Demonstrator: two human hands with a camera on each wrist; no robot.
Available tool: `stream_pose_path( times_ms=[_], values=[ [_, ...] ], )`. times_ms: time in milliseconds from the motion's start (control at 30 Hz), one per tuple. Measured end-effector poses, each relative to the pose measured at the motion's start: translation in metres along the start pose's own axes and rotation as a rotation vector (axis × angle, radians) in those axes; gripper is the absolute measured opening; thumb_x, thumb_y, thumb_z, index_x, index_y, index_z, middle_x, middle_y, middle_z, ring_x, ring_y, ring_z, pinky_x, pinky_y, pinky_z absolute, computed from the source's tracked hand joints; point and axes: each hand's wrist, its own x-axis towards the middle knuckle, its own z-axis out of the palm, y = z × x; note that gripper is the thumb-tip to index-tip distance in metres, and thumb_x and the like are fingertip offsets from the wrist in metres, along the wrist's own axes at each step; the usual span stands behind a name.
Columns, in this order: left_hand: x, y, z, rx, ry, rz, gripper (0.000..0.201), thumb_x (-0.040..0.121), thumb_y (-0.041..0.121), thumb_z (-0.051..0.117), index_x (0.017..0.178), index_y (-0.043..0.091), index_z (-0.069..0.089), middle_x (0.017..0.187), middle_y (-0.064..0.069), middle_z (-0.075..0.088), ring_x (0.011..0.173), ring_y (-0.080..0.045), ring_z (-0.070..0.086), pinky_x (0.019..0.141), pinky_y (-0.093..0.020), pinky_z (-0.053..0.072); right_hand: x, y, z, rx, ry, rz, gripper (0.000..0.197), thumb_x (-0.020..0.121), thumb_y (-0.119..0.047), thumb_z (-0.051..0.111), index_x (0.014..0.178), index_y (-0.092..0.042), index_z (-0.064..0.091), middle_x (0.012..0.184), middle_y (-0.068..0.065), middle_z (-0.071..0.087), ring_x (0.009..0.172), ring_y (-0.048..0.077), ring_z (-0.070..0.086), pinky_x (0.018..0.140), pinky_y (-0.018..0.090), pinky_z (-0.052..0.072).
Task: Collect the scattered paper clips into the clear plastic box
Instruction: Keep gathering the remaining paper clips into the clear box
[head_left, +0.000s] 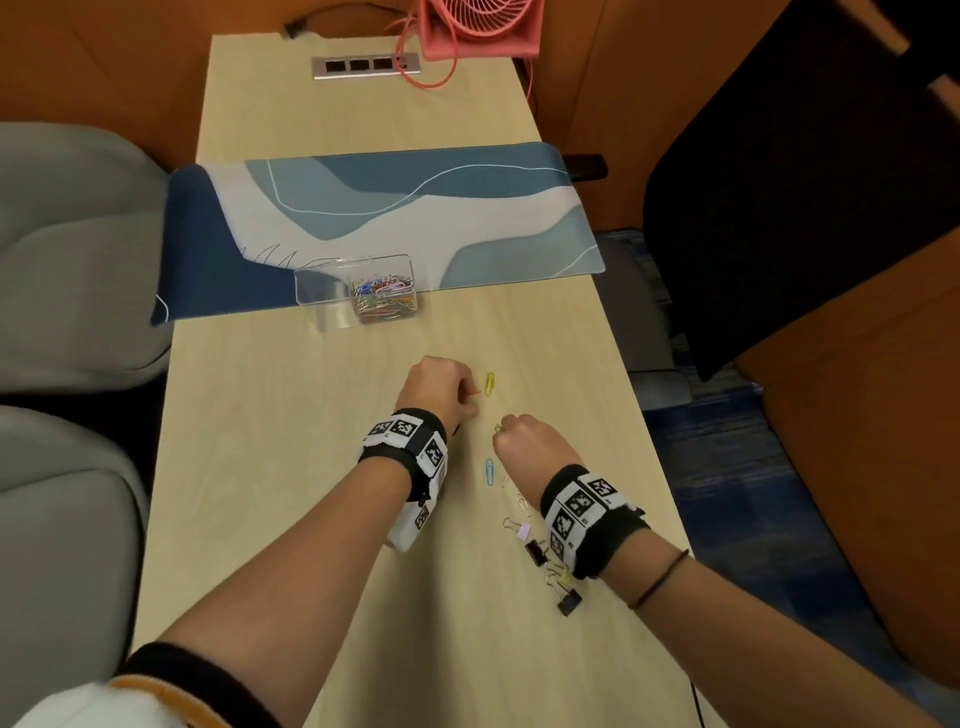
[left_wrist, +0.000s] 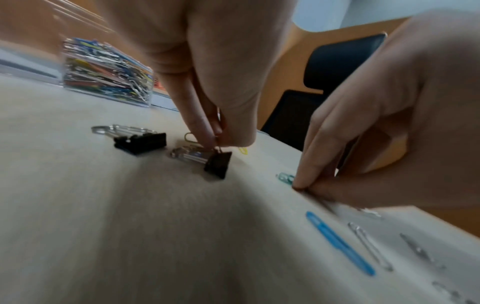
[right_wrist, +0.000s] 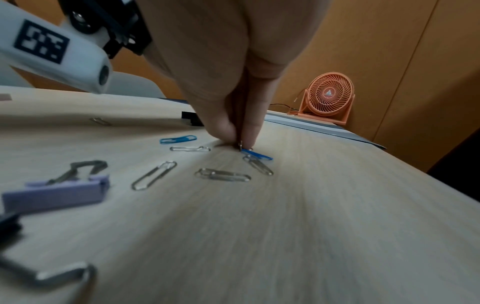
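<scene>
The left hand (head_left: 436, 389) is curling its fingers and pinching a red paper clip (head_left: 474, 393) just above the bench (head_left: 311, 519). The right hand (head_left: 524, 441) is pinching too: its fingertips (right_wrist: 249, 131) are pressing together on a small silver paper clip (right_wrist: 241, 145), and the tip of that clip is touching the wood.

Just beside the left hand, a yellow paper clip (head_left: 489, 383) is lying flat. Near the right wrist a blue paper clip (head_left: 489, 471) is lying, and two pale silver clips (head_left: 523, 504) are showing faintly next to it. So, from the head view, four loose clips are waiting and two are in the hands. The right wrist view is showing more silver ones, so the real count may be higher. Four binder clips (head_left: 535, 552) are lying closer to the person: one lilac, one yellow, two black.

Farther off, the clear box (head_left: 332, 291) is sitting half on a blue mat (head_left: 218, 249). One side of it is holding a bright pile of clips.

These clips are probably very light, thin and hard. They are lying flat and may slide away, so it looks best to nip one end with the fingertips and tip it up. A pink fan (head_left: 483, 26) is standing at the far end.
</scene>
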Motion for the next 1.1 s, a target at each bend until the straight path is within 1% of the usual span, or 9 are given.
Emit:
stream_pose_path(
  times_ms=[267,367,500,567,633,700,800,967,1100],
  values=[
    [-0.023,-0.014,-0.034,-0.407,0.32,-0.027,0.015,0.07,0.001,0.072,0.078,0.012,0.078,0.07,0.0,0.072,0.064,-0.01,0.065,0.067,-0.016,0.054,0.011,0.002,-0.006,0.117,0.01,0.123,0.021,0.083,0.01,0.048,0.092,-0.005,0.06,0.094,0.013,0.06,0.086,0.03,0.061,0.07,0.033,0.045],
    [-0.029,-0.023,-0.062,-0.511,0.376,-0.054,0.014,0.073,0.004,0.076,0.084,0.012,0.078,0.075,0.002,0.073,0.068,-0.007,0.066,0.07,-0.011,0.053,0.019,0.014,-0.001,0.375,0.095,0.285,0.018,0.08,0.002,0.053,0.085,-0.007,0.068,0.086,0.009,0.066,0.081,0.027,0.063,0.072,0.031,0.054],
    [-0.033,-0.035,-0.094,-0.598,0.453,-0.073,0.014,0.074,0.007,0.078,0.085,0.016,0.078,0.078,0.002,0.074,0.068,-0.006,0.066,0.073,-0.016,0.055,0.028,0.036,-0.001,0.781,0.145,0.48,0.009,0.069,-0.012,0.074,0.072,-0.02,0.077,0.081,-0.005,0.072,0.076,0.012,0.067,0.076,0.026,0.058],
    [-0.033,-0.038,-0.106,-0.618,0.461,-0.057,0.013,0.076,0.009,0.078,0.088,0.015,0.078,0.08,0.001,0.075,0.07,-0.008,0.067,0.073,-0.018,0.055,0.027,0.042,-0.007,0.948,0.163,0.518,0.01,0.066,-0.011,0.079,0.071,-0.019,0.078,0.08,-0.005,0.074,0.073,0.01,0.068,0.073,0.022,0.058],
    [-0.03,-0.042,-0.117,-0.644,0.467,-0.034,0.014,0.076,0.012,0.079,0.09,0.015,0.078,0.081,0.001,0.075,0.072,-0.012,0.069,0.074,-0.021,0.056,0.027,0.043,-0.02,1.184,0.247,0.545,0.012,0.067,-0.004,0.08,0.075,-0.012,0.078,0.081,0.004,0.075,0.069,0.012,0.07,0.068,0.02,0.058],
    [-0.023,-0.044,-0.125,-0.663,0.481,-0.017,0.016,0.076,0.012,0.081,0.091,0.014,0.078,0.082,0.002,0.075,0.074,-0.012,0.07,0.074,-0.021,0.057,0.028,0.04,-0.04,1.503,0.321,0.529,0.015,0.07,0.007,0.077,0.083,0.0,0.075,0.087,0.018,0.074,0.067,0.019,0.07,0.065,0.023,0.06],
    [-0.005,-0.048,-0.132,-0.665,0.522,-0.014,0.015,0.076,0.011,0.08,0.091,0.013,0.078,0.082,0.004,0.075,0.074,-0.008,0.07,0.074,-0.018,0.056,0.035,0.036,-0.077,1.74,0.409,0.426,0.022,0.072,0.012,0.072,0.094,0.008,0.068,0.089,0.027,0.07,0.073,0.025,0.069,0.075,0.031,0.06],
    [0.034,-0.053,-0.137,-0.618,0.555,-0.018,0.015,0.08,0.006,0.076,0.095,0.01,0.077,0.084,-0.004,0.074,0.071,-0.002,0.066,0.075,-0.017,0.056,0.059,0.039,-0.124,1.747,0.533,0.297,0.037,0.073,0.005,0.076,0.107,-0.004,0.065,0.087,0.019,0.073,0.079,0.026,0.072,0.077,0.031,0.059],
    [0.059,-0.061,-0.129,-0.521,0.473,-0.011,0.014,0.079,0.004,0.076,0.092,0.012,0.077,0.083,-0.004,0.074,0.077,-0.014,0.07,0.08,-0.027,0.058,0.09,0.042,-0.144,1.598,0.608,0.27,0.031,0.074,0.002,0.075,0.103,-0.01,0.07,0.083,0.014,0.074,0.081,0.029,0.072,0.079,0.032,0.059]
  ],
)
